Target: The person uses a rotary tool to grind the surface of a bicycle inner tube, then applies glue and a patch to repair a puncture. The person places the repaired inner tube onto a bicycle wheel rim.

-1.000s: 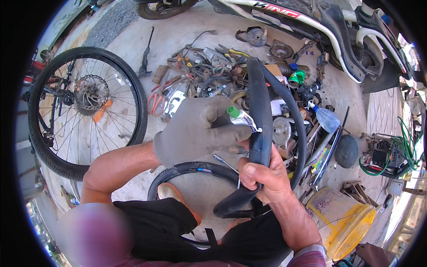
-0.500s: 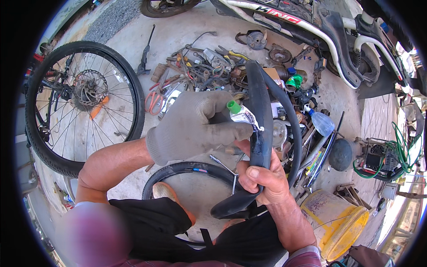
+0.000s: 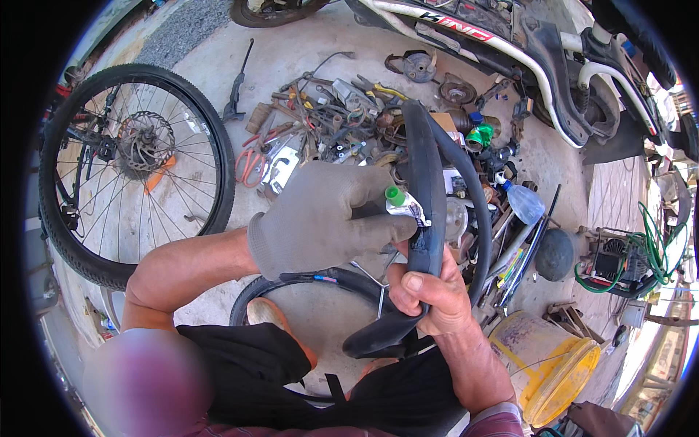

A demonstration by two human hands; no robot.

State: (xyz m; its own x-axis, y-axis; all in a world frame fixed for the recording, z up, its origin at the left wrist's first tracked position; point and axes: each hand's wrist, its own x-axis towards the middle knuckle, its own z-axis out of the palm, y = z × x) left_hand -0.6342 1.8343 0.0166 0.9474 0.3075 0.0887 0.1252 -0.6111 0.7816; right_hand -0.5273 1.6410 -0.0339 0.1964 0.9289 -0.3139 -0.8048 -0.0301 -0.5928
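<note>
My left hand, in a grey glove, holds a crumpled white glue tube with a green cap end, its other end at a black inner tube. A shiny dark patch shows on the rubber below it. My bare right hand grips the inner tube lower down, thumb in front. The rubber loop hangs behind and below that hand. Beneath my hands a loose tyre lies on the floor around my shoe, with a metal wrench beside it.
A bicycle wheel stands left. A heap of tools and parts lies ahead. A motorbike is at upper right. Right are a water bottle, a small machine with green hose and a yellow-lidded bucket.
My left hand and the glue tube have moved slightly down along the inner tube. My right hand keeps its grip. The view has shifted slightly.
</note>
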